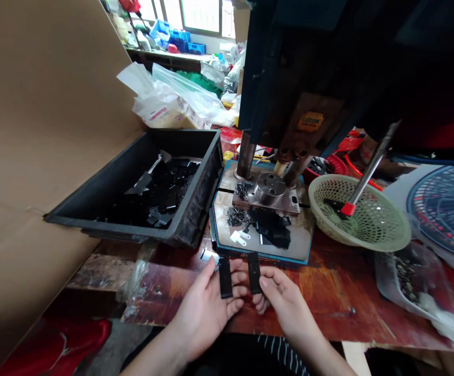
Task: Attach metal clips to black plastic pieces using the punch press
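My left hand (pixel 207 303) is turned palm up, its fingers curled loosely under a flat black rectangular piece (pixel 225 278) that stands upright between thumb and fingers. In my right hand (pixel 283 297), the thumb and fingers pinch a second black rectangular piece (pixel 254 272). The two pieces are side by side, a small gap apart, above the table's front part. Just beyond them, a pile of similar black pieces (pixel 276 227) lies on the press base (pixel 227 245), beside a white forked part (pixel 239 237) and small dark bits.
A press (pixel 289 68) with a round metal block (pixel 269 189) stands ahead. At left, a black bin (pixel 189 224) holds many black pieces. On the right are a pale green basket (pixel 391 240), a lever with red tip (pixel 348 209), a fan (pixel 446 209) and a clear container (pixel 415 292).
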{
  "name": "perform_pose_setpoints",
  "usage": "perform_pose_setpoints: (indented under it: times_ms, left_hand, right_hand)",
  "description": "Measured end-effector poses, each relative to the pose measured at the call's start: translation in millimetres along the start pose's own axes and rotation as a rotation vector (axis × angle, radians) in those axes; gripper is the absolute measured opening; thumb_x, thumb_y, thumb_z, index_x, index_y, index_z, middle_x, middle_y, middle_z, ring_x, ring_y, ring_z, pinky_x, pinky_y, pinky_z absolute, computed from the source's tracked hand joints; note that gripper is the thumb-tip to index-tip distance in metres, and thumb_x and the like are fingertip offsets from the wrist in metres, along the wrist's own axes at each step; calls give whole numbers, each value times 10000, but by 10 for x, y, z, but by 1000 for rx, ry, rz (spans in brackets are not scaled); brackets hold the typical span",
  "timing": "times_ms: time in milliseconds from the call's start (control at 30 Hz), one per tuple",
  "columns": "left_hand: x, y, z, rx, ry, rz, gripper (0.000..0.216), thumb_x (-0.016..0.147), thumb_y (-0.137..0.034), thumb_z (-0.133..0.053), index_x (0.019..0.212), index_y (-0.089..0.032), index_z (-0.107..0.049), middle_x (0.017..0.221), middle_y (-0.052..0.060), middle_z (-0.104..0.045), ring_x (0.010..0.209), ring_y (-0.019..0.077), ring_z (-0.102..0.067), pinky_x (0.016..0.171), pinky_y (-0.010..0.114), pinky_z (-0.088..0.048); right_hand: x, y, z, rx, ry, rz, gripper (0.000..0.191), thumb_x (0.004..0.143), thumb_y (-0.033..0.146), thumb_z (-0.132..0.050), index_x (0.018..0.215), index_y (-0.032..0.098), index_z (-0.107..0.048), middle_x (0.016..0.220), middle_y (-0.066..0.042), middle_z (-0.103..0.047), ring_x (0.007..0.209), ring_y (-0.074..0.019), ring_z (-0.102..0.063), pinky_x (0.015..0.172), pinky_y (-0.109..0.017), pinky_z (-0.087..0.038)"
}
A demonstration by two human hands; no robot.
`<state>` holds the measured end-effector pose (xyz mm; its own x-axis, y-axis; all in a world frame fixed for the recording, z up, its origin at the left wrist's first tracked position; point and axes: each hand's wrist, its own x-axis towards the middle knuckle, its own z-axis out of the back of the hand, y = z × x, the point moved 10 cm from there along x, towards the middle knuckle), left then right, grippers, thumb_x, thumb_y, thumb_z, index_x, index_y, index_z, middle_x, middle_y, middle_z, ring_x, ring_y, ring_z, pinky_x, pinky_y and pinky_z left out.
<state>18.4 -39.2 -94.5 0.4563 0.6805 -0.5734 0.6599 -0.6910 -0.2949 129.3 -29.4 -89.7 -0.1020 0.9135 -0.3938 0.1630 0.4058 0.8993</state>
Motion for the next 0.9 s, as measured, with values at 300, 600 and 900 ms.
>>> perform_pose_setpoints:
  times_ms: [300,600,900]
  left_hand:
    - [2,153,-178,-12,112,79,647,873,-648,-274,1141,-159,-603,1162,130,-620,1032,276,-592,888,419,-451]
    - [140,249,-107,-84,91,-60,317,909,-260,-473,1206,-205,-567,1177,81,-618,1122,222,-562,980,370,-419]
    - [-145,-256,-71,867,20,-454,277,857,-332,-560,1119,-263,-615,1197,61,-595,1144,233,-517,1023,391,-358]
  right_hand:
    - [-33,-81,-205,-97,83,-26,425,784,560,-572,926,160,-593,577,14,-584,468,-106,-533,496,-234,-433]
    - [6,165,-227,-644,31,132,177,821,322,-547,951,211,-593,662,19,-624,587,-131,-589,555,-219,-422]
    - [72,1168,144,-1258,-337,513,247,878,406,-487,910,218,-645,706,-22,-671,587,-155,-602,554,-242,-393]
